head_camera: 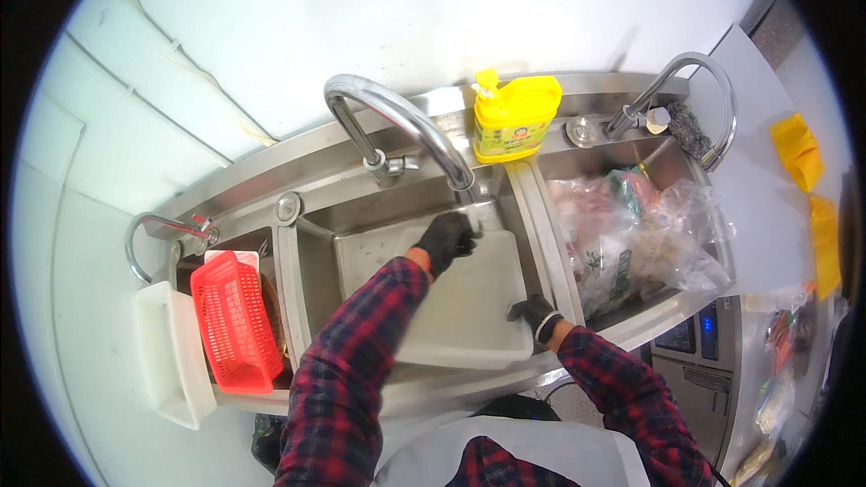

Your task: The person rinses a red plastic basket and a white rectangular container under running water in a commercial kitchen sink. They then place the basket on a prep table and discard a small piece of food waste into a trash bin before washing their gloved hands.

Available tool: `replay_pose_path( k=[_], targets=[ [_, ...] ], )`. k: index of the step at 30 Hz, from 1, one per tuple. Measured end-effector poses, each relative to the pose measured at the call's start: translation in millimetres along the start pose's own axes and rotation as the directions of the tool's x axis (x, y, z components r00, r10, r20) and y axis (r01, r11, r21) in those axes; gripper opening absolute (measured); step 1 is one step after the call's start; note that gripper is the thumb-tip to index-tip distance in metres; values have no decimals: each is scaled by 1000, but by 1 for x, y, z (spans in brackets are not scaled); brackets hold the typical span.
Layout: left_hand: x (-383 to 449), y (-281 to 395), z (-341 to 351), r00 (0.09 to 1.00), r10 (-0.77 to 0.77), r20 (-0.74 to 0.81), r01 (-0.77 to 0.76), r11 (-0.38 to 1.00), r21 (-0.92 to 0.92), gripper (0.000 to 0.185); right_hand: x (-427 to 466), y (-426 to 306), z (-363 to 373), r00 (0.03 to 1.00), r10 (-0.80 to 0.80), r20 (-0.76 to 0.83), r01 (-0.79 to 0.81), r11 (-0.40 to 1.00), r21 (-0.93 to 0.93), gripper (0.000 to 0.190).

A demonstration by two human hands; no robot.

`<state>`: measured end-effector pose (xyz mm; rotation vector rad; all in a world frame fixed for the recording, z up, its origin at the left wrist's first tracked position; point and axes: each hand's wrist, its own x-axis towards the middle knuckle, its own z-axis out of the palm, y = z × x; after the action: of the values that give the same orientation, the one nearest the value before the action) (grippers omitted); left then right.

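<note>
A white translucent plastic tub (467, 304) lies in the middle basin of a stainless steel sink (406, 389). My right hand (536, 316), in a dark glove, grips the tub's right rim near its front corner. Over the back part of the tub is my left hand (448, 242), also gloved and curled, just below the spout of a chrome faucet (406, 111). Whether its fingers hold something is hidden. Water seems to fall from the spout beside that hand.
A red plastic basket (237, 325) and a white bin (172, 352) stand at the left basin. Plastic bags of food (616, 237) fill the right basin. A yellow detergent jug (517, 118) stands behind the basins. Another chrome faucet (707, 64) arches at the right.
</note>
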<state>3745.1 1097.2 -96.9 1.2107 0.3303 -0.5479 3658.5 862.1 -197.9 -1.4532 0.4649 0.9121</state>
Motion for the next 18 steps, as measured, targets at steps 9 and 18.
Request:
replay_pose_path(
  k=[9,18],
  targets=[
    [31,0,16,978,-108,181,181,873,-454,32,9,-6,10,993,-97,-61,84,977,-196,18],
    [36,4,-21,997,80,-11,-79,992,102,22,14,-9,17,976,-218,10,214,942,-257,11]
  ],
)
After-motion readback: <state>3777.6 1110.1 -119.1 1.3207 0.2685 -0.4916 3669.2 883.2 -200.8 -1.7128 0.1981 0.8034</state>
